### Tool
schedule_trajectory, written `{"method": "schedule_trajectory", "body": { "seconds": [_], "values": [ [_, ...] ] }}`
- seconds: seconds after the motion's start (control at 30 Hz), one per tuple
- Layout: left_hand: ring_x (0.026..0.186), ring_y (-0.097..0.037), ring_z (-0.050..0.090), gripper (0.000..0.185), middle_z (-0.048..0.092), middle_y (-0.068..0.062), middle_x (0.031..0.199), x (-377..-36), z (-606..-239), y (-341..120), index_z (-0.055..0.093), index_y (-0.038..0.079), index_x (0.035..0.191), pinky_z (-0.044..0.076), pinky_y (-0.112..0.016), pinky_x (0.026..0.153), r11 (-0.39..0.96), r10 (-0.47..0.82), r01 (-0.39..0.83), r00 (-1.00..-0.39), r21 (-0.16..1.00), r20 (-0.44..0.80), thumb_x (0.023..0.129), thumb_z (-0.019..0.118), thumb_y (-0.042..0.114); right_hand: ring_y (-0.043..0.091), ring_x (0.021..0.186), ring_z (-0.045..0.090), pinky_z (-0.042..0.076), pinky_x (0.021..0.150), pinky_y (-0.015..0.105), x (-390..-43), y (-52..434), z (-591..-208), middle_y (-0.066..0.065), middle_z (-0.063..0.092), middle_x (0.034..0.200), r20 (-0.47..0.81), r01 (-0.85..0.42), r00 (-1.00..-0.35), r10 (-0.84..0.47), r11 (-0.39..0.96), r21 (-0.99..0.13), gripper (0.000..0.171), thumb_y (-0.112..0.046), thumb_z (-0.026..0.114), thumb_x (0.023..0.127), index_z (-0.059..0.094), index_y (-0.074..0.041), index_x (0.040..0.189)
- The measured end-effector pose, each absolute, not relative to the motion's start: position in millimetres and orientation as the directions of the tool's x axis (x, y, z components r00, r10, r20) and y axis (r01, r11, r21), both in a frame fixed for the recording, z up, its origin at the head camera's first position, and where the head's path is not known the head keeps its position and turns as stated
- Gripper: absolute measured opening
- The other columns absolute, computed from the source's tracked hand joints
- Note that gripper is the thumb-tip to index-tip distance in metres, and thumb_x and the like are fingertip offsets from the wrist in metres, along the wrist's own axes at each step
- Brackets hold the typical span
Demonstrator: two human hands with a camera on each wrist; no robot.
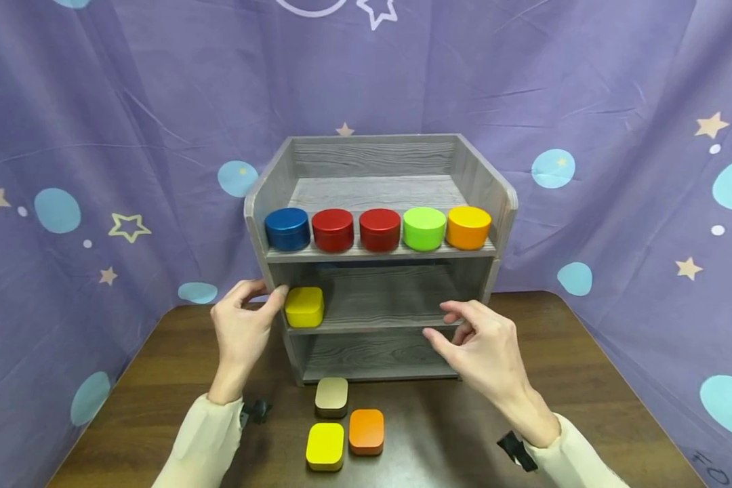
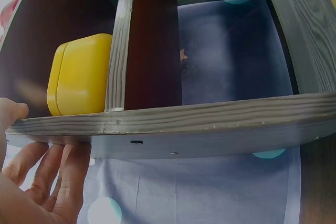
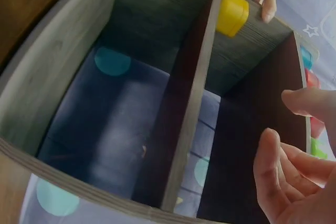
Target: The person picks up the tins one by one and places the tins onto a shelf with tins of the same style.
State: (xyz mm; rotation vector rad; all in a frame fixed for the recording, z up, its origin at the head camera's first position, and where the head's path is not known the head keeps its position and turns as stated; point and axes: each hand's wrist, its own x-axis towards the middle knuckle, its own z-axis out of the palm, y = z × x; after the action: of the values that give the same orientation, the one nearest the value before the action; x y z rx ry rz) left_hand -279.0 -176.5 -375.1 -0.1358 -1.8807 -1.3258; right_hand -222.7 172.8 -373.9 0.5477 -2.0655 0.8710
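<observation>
A grey wood-grain shelf (image 1: 390,330) stands on the table. My left hand (image 1: 244,325) holds its left side panel, thumb at the front edge and fingers along the outer face, as the left wrist view shows. Right beside that thumb, a yellow square tin (image 1: 305,307) sits at the left end of the middle shelf. My right hand (image 1: 482,346) hovers in front of the shelf's right half, fingers loosely bent, holding nothing. Near the shelf's foot lie a beige-topped square tin (image 1: 332,396), an orange square tin (image 1: 367,432) and a second yellow square tin (image 1: 325,446).
Along the top tier runs a row of round tins: a blue tin (image 1: 287,229), two red tins (image 1: 333,230), a green tin (image 1: 423,228) and an orange-yellow tin (image 1: 468,227). Behind the brown table (image 1: 561,366) hangs a purple patterned curtain (image 1: 177,88).
</observation>
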Motion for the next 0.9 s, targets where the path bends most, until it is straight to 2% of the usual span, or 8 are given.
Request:
{"method": "schedule_trajectory", "body": {
  "seconds": [0.1,0.3,0.37,0.5,0.57,0.77,0.9],
  "values": [
    [0.080,0.008,0.068,0.016,0.069,0.013,0.083,-279,-375,-176,0.083,-0.003,0.092,0.054,-0.005,0.070,0.439,-0.347,0.505,-0.667,0.743,0.659,0.086,0.090,0.009,-0.002,0.056,0.061,0.052,0.056,0.013,-222,170,-379,0.002,0.075,0.084,0.794,-0.652,-0.601,-0.096,0.634,-0.417,0.041,-0.006,0.099,0.070,0.080,-0.004,0.106],
    [0.081,0.009,0.068,0.016,0.075,-0.009,0.086,-280,-375,-177,0.083,-0.003,0.094,0.053,-0.004,0.070,0.436,-0.345,0.504,-0.671,0.745,0.656,0.087,0.090,0.009,0.007,0.066,0.070,0.060,0.063,0.017,-222,167,-391,0.002,0.079,0.094,0.735,-0.660,-0.658,-0.167,0.598,-0.455,0.044,-0.005,0.100,0.070,0.081,-0.003,0.109],
    [0.081,0.010,0.068,0.016,0.075,-0.006,0.086,-280,-375,-177,0.083,-0.003,0.095,0.053,-0.005,0.070,0.435,-0.344,0.502,-0.675,0.748,0.653,0.087,0.090,0.009,0.011,0.072,0.073,0.062,0.068,0.020,-222,166,-396,0.002,0.080,0.097,0.716,-0.657,-0.671,-0.194,0.604,-0.452,0.045,-0.006,0.100,0.070,0.081,-0.004,0.110],
    [0.082,0.009,0.068,0.016,0.070,0.014,0.085,-279,-376,-177,0.083,-0.003,0.094,0.053,-0.005,0.070,0.434,-0.346,0.493,-0.682,0.754,0.645,0.086,0.090,0.009,0.018,0.080,0.076,0.065,0.075,0.028,-223,165,-407,0.002,0.082,0.099,0.687,-0.650,-0.689,-0.233,0.618,-0.442,0.047,-0.010,0.101,0.070,0.081,-0.005,0.112],
    [0.082,0.009,0.068,0.016,0.067,0.020,0.084,-279,-376,-177,0.083,-0.002,0.094,0.053,-0.005,0.070,0.437,-0.347,0.489,-0.683,0.755,0.643,0.086,0.090,0.010,0.019,0.083,0.076,0.065,0.077,0.031,-224,164,-412,0.001,0.082,0.099,0.672,-0.645,-0.698,-0.245,0.623,-0.442,0.048,-0.012,0.101,0.070,0.081,-0.006,0.114],
    [0.082,0.009,0.068,0.016,0.069,0.014,0.085,-279,-376,-177,0.084,-0.002,0.094,0.053,-0.005,0.069,0.440,-0.344,0.493,-0.679,0.750,0.649,0.086,0.090,0.010,0.019,0.088,0.076,0.065,0.082,0.034,-224,162,-422,-0.002,0.082,0.101,0.640,-0.645,-0.716,-0.280,0.617,-0.452,0.051,-0.018,0.102,0.071,0.081,-0.009,0.116],
    [0.081,0.011,0.067,0.015,0.070,0.011,0.085,-279,-375,-176,0.084,-0.002,0.094,0.053,-0.005,0.069,0.437,-0.344,0.499,-0.676,0.748,0.652,0.086,0.090,0.010,0.021,0.095,0.077,0.065,0.085,0.035,-223,159,-430,0.000,0.082,0.110,0.607,-0.648,-0.728,-0.319,0.607,-0.459,0.053,-0.023,0.101,0.073,0.080,-0.009,0.119]
  ]
}}
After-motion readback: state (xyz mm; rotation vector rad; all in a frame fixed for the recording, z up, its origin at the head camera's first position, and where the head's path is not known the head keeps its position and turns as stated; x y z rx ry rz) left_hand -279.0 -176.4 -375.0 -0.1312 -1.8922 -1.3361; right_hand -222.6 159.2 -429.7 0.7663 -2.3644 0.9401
